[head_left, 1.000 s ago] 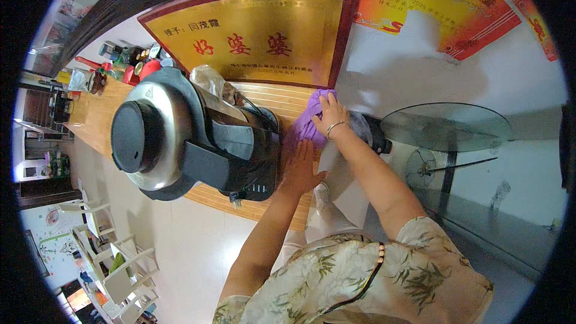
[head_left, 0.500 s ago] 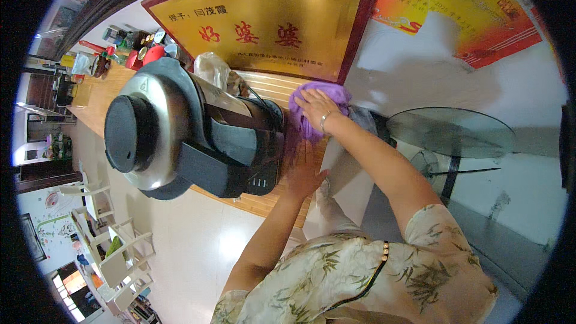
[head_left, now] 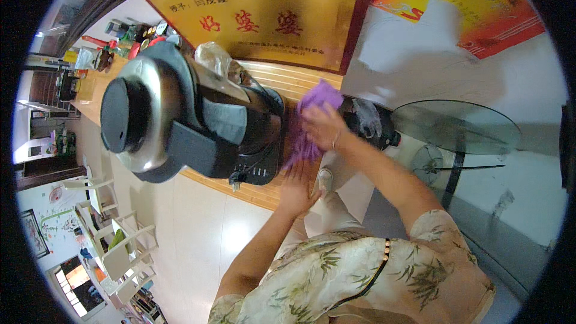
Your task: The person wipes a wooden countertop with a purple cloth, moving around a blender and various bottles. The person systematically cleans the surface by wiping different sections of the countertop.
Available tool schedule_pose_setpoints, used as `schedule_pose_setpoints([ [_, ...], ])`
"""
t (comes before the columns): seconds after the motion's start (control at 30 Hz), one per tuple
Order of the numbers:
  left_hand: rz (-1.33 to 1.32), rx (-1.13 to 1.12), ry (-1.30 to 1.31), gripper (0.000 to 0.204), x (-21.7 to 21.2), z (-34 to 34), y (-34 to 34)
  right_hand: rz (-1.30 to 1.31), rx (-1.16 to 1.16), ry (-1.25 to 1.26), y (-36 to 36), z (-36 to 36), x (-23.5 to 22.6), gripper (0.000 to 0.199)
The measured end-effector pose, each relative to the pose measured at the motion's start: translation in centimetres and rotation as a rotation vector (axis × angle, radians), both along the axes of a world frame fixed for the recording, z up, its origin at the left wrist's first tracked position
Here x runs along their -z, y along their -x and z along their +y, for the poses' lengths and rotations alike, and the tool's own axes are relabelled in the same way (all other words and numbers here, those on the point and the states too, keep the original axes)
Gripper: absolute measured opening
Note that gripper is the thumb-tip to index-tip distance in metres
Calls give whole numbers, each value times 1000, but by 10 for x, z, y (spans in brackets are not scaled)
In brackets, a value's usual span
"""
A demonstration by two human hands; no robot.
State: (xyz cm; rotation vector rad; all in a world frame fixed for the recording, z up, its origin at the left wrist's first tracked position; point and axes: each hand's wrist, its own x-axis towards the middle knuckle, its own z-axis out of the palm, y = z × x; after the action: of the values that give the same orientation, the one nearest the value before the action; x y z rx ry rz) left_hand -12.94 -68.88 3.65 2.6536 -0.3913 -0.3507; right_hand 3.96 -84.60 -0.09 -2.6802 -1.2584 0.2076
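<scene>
**Cloth hand slides down the counter beside the big black appliance**

Lower now than half a second ago, the right hand (head_left: 324,126) has come down with the purple cloth (head_left: 312,121) from the back of the wooden counter (head_left: 282,81) toward its middle, and the camera has closed in on the scene.

Nearest the viewer, a short-sleeved top with a leaf print (head_left: 336,276) fills the lower edge, both bare forearms reaching up from it. The left hand (head_left: 297,189) lies open and flat, fingers spread, on the near edge of the counter, holding nothing, just beside the front corner of the appliance. Beyond it, the right hand presses down on the purple cloth, fingers bunched over it; the cloth spills out above and below the hand and lies on the wood right next to the appliance's side. The two hands are apart, one above the other in the picture.

A large black-and-silver appliance (head_left: 180,120) with a round dark lid stands to the left, a crumpled clear plastic bag (head_left: 213,60) behind it. To the right sit a dark round object (head_left: 369,123) and a round glass table (head_left: 462,129). Farther back, a gold plaque in a dark red frame (head_left: 270,15) leans against the wall, with bottles and jars (head_left: 120,36) at the far left end.
</scene>
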Motion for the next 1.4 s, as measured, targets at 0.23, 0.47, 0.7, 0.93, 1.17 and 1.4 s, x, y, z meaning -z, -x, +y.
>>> schedule_pose_setpoints([
  [0.23,-26,-85,-60,98,38,0,-33,48,272,8,-31,30,-15,50],
  [0.47,-32,-54,90,87,-3,35,66,104,229,34,90,36,-6,49],
  [0.7,19,-20,31,82,3,75,133,170,393,-27,218,78,-8,56],
  [0.93,-2,37,-14,78,-4,97,141,148,553,-107,283,76,0,57],
  [1.17,-20,80,0,80,-6,64,106,56,866,-298,187,66,15,47],
  [1.4,46,120,-28,76,-6,73,103,133,679,-465,239,49,21,49],
])
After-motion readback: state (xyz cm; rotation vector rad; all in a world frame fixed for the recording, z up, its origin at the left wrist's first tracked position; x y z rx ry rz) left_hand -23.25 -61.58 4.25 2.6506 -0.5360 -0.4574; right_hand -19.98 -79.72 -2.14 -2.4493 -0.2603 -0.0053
